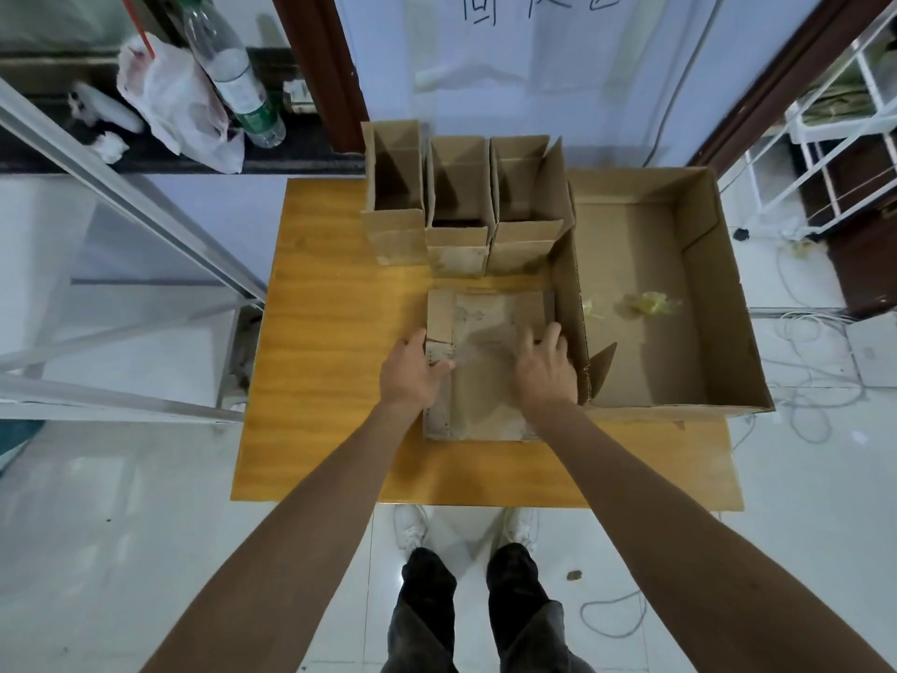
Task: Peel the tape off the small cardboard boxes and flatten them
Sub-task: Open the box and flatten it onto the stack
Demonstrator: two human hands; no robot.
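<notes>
From the head camera, a flattened box (pixel 485 366) lies near the middle of the tabletop (pixel 330 332), closer to the near edge, and both hands press on it. The left hand (pixel 412 371) sits on its left edge, fingers spread flat, thumb over a small torn strip there. The right hand (pixel 546 369) lies palm down on the right part, fingers apart, gripping nothing. Neither hand is clamped on anything; they bear down.

To do this well, I'd say the palms should push from the middle out toward the folds, so the creases give and the sheet stays down. Any tape left on it is hard to make out from here.

The cardboard is dull brown, scuffed, with a perforated edge on the left. Three small boxes (pixel 461 206) stand open in a row at the far edge, touching one another, flaps up. A big shallow carton (pixel 718 284) fills the right side, just beside the flat box, with crumpled yellowish tape wads (pixel 648 303) on its floor. The wood is glossy orange veneer.
</notes>
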